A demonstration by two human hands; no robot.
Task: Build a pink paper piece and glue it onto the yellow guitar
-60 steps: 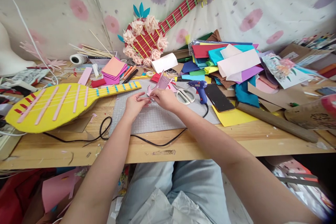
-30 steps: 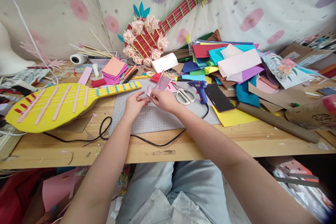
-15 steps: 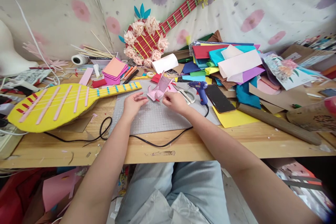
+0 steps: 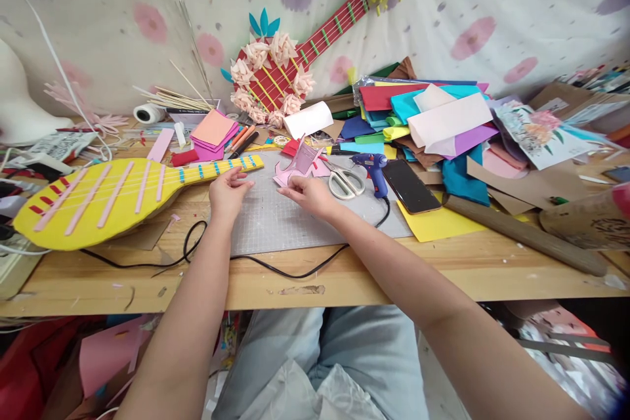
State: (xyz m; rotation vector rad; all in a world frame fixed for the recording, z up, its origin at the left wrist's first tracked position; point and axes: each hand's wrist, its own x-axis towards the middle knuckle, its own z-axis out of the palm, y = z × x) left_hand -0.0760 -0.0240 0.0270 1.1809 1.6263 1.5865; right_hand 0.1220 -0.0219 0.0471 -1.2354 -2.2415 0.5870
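Observation:
My left hand hovers over the left side of a grey cutting mat, its fingers loosely curved and apart, holding nothing I can see. It is near the neck end of a yellow cardboard lute with pink strips and white strings. Above the mat's middle, my right hand has thumb and fingers drawn together in a pinch. Whatever lies between those fingertips is too small to tell. Cut pink paper pieces sit just behind this hand and are partly covered by it. Scissors lie to its right.
A blue glue gun stands on the mat, its black cord running along the table front. Right of it are a black phone and piled coloured paper. A red flower-trimmed guitar leans at the back.
Both hands have moved left, with my left hand now by the lute's neck. My right hand went from a fist to a leftward-pointing pinch, and more of the scissors shows.

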